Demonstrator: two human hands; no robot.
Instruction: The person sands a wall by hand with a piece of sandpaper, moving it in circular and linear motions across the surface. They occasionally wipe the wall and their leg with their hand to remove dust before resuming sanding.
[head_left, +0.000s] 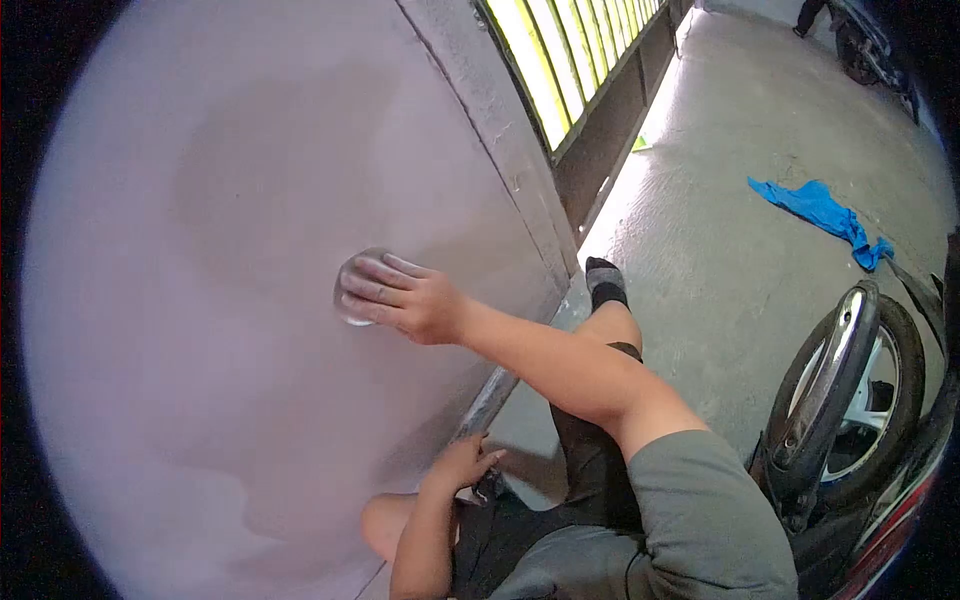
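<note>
as we sit low beside a pale, faintly mauve wall (130,300), our right hand (430,308) lies against it, the fingers reaching over a roundish, greyish pad (357,320). that pad is pressed flat to the wall under our fingers, which bend a little around it and have hold of it; a whitish edge shows below them, and pale dust coats our fingers. our left hand (460,463) is lower down, near our bent left knee (383,525), half open with the fingers loosely curled; something dark is just beside it, and we cannot tell whether we grip that. broad darker patches spread over the wall around the pad. our right leg stretches forward along the foot of the wall, ending in a dark sock (606,284) with a grey band. beyond it stands a barred gate (610,100). on the grey floor (700,240) to our right lies a crumpled blue cloth (815,207), and nearer to us is a motorbike's wheel (908,370) behind a dark exhaust (822,385).
</note>
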